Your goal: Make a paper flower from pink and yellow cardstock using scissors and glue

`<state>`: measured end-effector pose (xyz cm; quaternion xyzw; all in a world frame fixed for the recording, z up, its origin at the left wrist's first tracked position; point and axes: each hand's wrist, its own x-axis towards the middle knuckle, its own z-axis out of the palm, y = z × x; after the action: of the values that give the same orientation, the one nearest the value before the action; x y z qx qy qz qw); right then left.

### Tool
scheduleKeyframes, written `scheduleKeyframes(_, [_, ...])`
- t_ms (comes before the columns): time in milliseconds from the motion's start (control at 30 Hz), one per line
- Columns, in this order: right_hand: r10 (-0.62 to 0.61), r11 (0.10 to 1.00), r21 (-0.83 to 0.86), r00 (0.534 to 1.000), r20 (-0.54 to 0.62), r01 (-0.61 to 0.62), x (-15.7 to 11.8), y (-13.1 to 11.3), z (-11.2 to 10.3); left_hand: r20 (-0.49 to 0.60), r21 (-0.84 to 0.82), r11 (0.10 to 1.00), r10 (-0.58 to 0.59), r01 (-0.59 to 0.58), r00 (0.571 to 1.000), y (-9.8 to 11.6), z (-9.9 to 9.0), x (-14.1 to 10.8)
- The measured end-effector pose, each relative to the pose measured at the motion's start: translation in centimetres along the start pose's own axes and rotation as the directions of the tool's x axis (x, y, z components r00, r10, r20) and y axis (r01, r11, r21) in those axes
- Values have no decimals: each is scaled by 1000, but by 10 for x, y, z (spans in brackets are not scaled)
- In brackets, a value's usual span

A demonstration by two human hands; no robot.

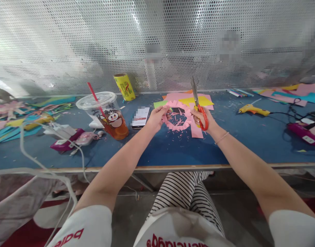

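Note:
My left hand (158, 119) pinches the left side of a pink paper ring (182, 127) with a frilled edge. On the ring's right side is my right hand (204, 120), its fingers in the red and yellow handles of the scissors (194, 90). The scissors' blades point up and away, beside the ring. Small pink paper scraps (179, 121) lie on the blue table below and inside the ring. Behind it are pink and yellow sheets (206, 100), and a pink strip (197, 132) lies under my right hand.
A phone (141, 117), a drink cup with a red straw (113, 120) and a yellow roll (124, 87) stand or lie to the left. Further left are cables and a purple power strip (67, 140). To the right lie a yellow glue gun (254, 110), markers (239, 93) and another purple strip (305, 134).

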<state>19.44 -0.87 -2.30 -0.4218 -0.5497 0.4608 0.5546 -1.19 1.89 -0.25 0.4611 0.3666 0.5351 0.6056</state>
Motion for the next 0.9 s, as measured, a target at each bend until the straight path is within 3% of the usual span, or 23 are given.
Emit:
scheduleKeyframes(167, [41, 998, -43, 995, -91, -45, 4, 5, 4, -17, -71, 997, -10, 9, 1000, -2, 1, 0])
scheduleKeyframes(400, [66, 989, -115, 971, -230, -94, 7, 5, 9, 16, -22, 1000, -1, 1, 1000, -5, 4, -3])
scheduleKeyframes(900, [25, 989, -135, 968, -248, -61, 6, 4, 9, -8, 191, 982, 12, -10, 1000, -9, 2, -4])
